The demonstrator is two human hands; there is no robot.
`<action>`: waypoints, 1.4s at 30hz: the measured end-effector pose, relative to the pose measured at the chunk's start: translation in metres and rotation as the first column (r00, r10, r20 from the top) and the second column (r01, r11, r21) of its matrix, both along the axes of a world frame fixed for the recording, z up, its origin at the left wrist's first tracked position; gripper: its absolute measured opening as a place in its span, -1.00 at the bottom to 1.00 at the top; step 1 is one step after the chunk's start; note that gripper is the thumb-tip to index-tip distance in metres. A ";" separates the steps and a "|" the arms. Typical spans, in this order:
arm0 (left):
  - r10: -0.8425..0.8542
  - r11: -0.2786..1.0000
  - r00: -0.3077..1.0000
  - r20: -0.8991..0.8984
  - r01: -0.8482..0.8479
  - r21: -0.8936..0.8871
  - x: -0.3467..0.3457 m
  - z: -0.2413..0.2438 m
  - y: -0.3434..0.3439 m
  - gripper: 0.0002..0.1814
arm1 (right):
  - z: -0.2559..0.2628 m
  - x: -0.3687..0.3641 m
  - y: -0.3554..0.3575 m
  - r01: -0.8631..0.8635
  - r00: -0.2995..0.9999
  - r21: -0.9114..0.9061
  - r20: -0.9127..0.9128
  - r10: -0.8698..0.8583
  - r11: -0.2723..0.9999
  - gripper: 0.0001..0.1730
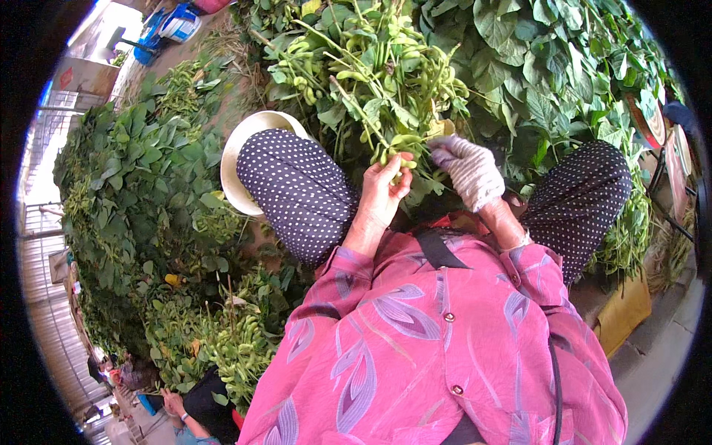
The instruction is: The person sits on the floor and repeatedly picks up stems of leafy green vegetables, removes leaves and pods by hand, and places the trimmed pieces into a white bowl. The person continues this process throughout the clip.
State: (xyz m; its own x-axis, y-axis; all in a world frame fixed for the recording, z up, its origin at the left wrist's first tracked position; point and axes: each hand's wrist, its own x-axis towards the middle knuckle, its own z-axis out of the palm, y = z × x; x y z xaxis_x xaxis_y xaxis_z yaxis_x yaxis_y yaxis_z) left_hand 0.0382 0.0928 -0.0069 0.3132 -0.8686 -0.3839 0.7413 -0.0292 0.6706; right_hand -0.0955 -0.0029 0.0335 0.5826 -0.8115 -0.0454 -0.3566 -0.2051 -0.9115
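Between my legs lies a heap of cut soybean plants bearing many green pods. My bare left hand pinches several green soybean pods at the near end of one plant. To its right is my right hand, in a whitish knitted glove. Its blurred fingertips are close to a yellowed leaf and some stems; whether they grip anything is unclear. A cream-coloured basin stands beside my left knee, partly hidden by it, so its contents cannot be seen.
Large leafy piles of soybean plants rise on my left and at the upper right. Another person's hands show at the lower left. A white-and-blue bucket is at the far upper left. Flattened cardboard lies behind my right knee.
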 end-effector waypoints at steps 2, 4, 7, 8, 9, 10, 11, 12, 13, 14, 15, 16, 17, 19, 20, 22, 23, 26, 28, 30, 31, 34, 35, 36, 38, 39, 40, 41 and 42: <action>0.042 0.999 0.999 0.024 -0.042 -0.031 0.000 -0.003 -0.001 -0.79 | -0.004 0.000 0.010 -0.054 0.999 0.049 -0.002 0.055 0.997 -0.77; 0.085 0.996 0.995 0.057 -0.083 -0.040 0.000 -0.007 -0.001 -0.86 | -0.008 0.003 0.016 -0.148 0.987 0.039 -0.064 0.151 0.988 -0.73; 0.156 0.987 0.985 0.073 -0.158 0.029 -0.004 -0.009 -0.005 -0.92 | -0.004 0.005 0.020 -0.228 0.964 0.104 -0.115 0.239 0.968 -0.65; 0.156 0.988 0.986 0.061 -0.156 0.010 -0.004 -0.011 -0.005 -0.93 | -0.010 0.005 0.021 -0.254 0.960 0.124 -0.086 0.266 0.959 -0.65; 0.173 0.985 0.984 0.039 -0.174 0.018 -0.007 -0.010 -0.006 -0.94 | -0.012 0.004 0.022 -0.274 0.957 0.144 -0.063 0.285 0.951 -0.64; 0.195 0.980 0.980 0.041 -0.196 0.037 -0.008 -0.011 -0.006 -0.93 | -0.012 0.005 0.023 -0.286 0.950 0.097 -0.105 0.295 0.953 -0.63; 0.216 0.974 0.975 0.045 -0.218 0.056 -0.008 -0.011 -0.006 -0.93 | -0.011 0.007 0.024 -0.278 0.948 0.143 -0.121 0.295 0.950 -0.63; 0.215 0.974 0.976 0.040 -0.217 0.064 -0.008 -0.014 -0.005 -0.93 | -0.010 0.009 0.023 -0.266 0.946 0.189 -0.139 0.294 0.945 -0.63; 0.215 0.974 0.976 0.035 -0.217 0.072 -0.008 -0.016 -0.004 -0.92 | -0.010 0.010 0.022 -0.253 0.943 0.234 -0.157 0.293 0.939 -0.63; 0.218 0.975 0.975 0.048 -0.220 0.037 -0.009 -0.018 -0.004 -0.91 | -0.013 0.010 0.022 -0.231 0.952 0.268 -0.136 0.274 0.935 -0.65; 0.230 0.971 0.971 0.063 -0.233 0.044 -0.010 -0.018 -0.005 -0.91 | -0.012 0.011 0.023 -0.207 0.961 0.301 -0.115 0.251 0.931 -0.66; 0.243 0.968 0.967 0.079 -0.247 0.050 -0.011 -0.019 -0.007 -0.91 | -0.011 0.011 0.023 -0.184 0.969 0.335 -0.095 0.227 0.924 -0.67; 0.256 0.963 0.962 0.095 -0.262 0.056 -0.012 -0.019 -0.009 -0.91 | -0.009 0.011 0.024 -0.162 0.976 0.369 -0.075 0.203 0.915 -0.68; 0.219 0.967 0.965 0.143 -0.234 0.096 -0.013 -0.019 -0.010 -0.88 | -0.002 0.011 0.025 -0.136 0.984 0.434 -0.048 0.174 0.891 -0.68; 0.222 0.969 0.964 0.149 -0.235 0.081 -0.013 -0.018 -0.009 -0.88 | -0.007 0.012 0.024 -0.133 0.986 0.453 -0.030 0.164 0.882 -0.69; 0.198 0.977 0.965 0.173 -0.209 0.049 -0.014 -0.016 -0.008 -0.88 | -0.017 0.012 0.023 -0.124 0.991 0.466 0.019 0.131 0.876 -0.72; 0.190 0.979 0.970 0.153 -0.199 0.046 -0.015 -0.015 -0.009 -0.88 | -0.022 0.013 0.022 -0.099 0.995 0.491 0.030 0.096 0.865 -0.73; 0.177 0.983 0.979 0.102 -0.182 0.037 -0.013 -0.014 -0.009 -0.86 | -0.029 0.017 0.021 -0.051 0.999 0.558 0.044 0.032 0.828 -0.75; 0.164 0.985 0.986 0.040 -0.165 0.040 -0.010 -0.015 -0.010 -0.83 | -0.042 0.018 0.020 -0.117 0.991 0.511 0.115 0.067 0.851 -0.74; 0.152 0.986 0.986 0.062 -0.156 0.060 -0.013 -0.009 -0.011 -0.81 | -0.059 0.016 0.018 -0.133 0.976 0.525 0.219 0.018 0.841 -0.69; 0.128 0.985 0.985 0.114 -0.140 0.100 -0.013 -0.008 -0.010 -0.82 | -0.043 0.014 0.018 -0.116 0.993 0.383 0.060 0.101 0.916 -0.68; 0.090 0.978 0.907 0.412 -0.158 0.135 -0.020 -0.001 -0.014 -0.83 | -0.027 0.015 0.019 -0.106 0.993 0.317 0.083 0.084 0.942 -0.72; 0.090 0.970 0.893 0.440 -0.178 0.163 -0.017 0.004 -0.010 -0.87 | -0.032 0.017 0.021 -0.134 0.989 0.282 0.101 0.110 0.950 -0.71; 0.090 0.976 0.906 0.414 -0.163 0.145 -0.013 0.004 -0.006 -0.88 | -0.028 0.019 0.023 -0.133 0.991 0.241 0.060 0.122 0.962 -0.71; 0.094 0.989 0.921 0.377 -0.131 0.074 -0.013 -0.004 -0.004 -0.89 | -0.029 0.017 0.020 -0.116 0.993 0.298 0.037 0.110 0.948 -0.72; 0.104 0.991 0.939 0.328 -0.125 0.042 -0.016 0.000 -0.004 -0.87 | -0.033 0.017 0.020 -0.110 0.982 0.434 0.189 0.029 0.894 -0.75; 0.097 0.993 0.937 0.335 -0.116 0.036 -0.017 0.000 -0.006 -0.86 | -0.033 0.016 0.019 -0.103 0.981 0.498 0.193 0.006 0.861 -0.77; 0.090 0.994 0.935 0.342 -0.106 0.029 -0.017 0.000 -0.007 -0.85 | -0.032 0.014 0.017 -0.096 0.981 0.560 0.194 -0.018 0.823 -0.79; 0.078 0.995 0.936 0.344 -0.094 0.029 -0.017 -0.001 -0.008 -0.83 | -0.021 0.013 0.017 -0.052 0.984 0.662 0.161 -0.074 0.747 -0.81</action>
State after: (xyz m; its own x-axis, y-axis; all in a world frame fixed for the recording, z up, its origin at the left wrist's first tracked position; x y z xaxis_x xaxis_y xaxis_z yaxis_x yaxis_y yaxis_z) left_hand 0.0212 0.0848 -0.0078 0.5051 -0.8172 -0.2776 0.4684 -0.0105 0.8834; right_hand -0.0821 0.0144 0.0128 0.6236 -0.6198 -0.4765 -0.1856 0.4748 -0.8603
